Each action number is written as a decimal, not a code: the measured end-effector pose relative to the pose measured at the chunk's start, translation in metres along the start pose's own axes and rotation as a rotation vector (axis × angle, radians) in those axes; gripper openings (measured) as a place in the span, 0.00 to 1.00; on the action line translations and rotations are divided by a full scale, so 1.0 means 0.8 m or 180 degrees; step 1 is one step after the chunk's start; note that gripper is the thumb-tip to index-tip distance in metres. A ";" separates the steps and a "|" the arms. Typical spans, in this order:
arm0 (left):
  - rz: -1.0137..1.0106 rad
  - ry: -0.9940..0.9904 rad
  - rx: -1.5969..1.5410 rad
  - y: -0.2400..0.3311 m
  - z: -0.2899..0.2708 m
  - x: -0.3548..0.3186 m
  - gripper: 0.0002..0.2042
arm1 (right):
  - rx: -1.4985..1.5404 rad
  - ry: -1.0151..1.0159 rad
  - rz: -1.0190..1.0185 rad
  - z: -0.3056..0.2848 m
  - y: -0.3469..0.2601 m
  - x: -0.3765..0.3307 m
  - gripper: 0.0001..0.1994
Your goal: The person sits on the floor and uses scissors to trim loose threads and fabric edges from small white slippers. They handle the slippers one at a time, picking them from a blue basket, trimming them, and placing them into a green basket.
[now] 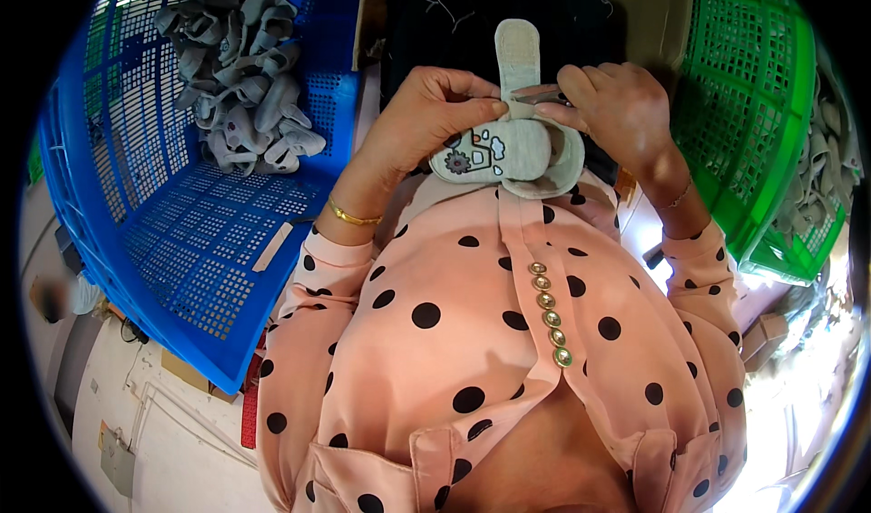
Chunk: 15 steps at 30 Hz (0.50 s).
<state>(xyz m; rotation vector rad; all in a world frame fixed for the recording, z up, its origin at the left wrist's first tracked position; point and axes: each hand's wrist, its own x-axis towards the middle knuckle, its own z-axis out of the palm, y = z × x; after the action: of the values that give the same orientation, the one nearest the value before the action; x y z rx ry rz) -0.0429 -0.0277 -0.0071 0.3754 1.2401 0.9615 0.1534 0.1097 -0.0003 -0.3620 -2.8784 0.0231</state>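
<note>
A blue perforated plastic crate [195, 241] sat at the left, a heap of grey shoe uppers [245, 68] piled in its far end and a flat pale strip [272, 247] lying on its floor. At the right stood a green perforated crate [748, 105], more grey pieces [821, 182] showing beyond its rim.

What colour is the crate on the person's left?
Blue, with a perforated mesh pattern; the crate holds a pile of grey shoe pieces. Head view.

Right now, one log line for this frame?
left hand: holds grey baby shoe | right hand: metal snips at strap | blue crate: grey shoes
</note>
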 end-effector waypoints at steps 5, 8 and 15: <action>-0.0083 -0.0018 0.0021 0.003 0.000 -0.001 0.08 | -0.0141 0.0081 -0.0083 0.002 0.001 0.000 0.20; -0.0119 -0.0017 0.0050 0.003 0.000 -0.001 0.08 | -0.0242 0.0109 -0.0124 0.003 0.002 0.000 0.20; -0.0096 -0.0054 0.0004 0.002 -0.001 0.002 0.07 | -0.0366 0.0167 -0.0190 0.002 0.005 -0.002 0.20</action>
<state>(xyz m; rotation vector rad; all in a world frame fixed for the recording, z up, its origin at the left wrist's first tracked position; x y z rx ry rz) -0.0444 -0.0260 -0.0073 0.3641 1.2276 0.9301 0.1552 0.1134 -0.0025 -0.2928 -2.8442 -0.1606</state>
